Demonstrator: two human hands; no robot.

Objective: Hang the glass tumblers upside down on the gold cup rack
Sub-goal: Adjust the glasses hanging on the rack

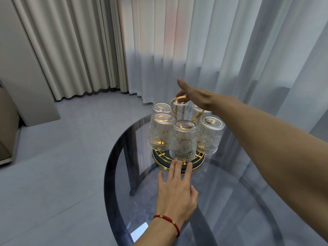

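Head view: six tumblers (183,139) all hang upside down on the rack (178,166), which sits on the glass table (248,201). My left hand (175,190) lies flat, fingers (174,168) spread and holding nothing, tips touching the rack's base rim just below the nearest tumbler. My right hand (193,94) reaches over the top; fingers curl round the gold handle (180,99), thumb sticking up. I see no loose tumblers, so hanging looks done.
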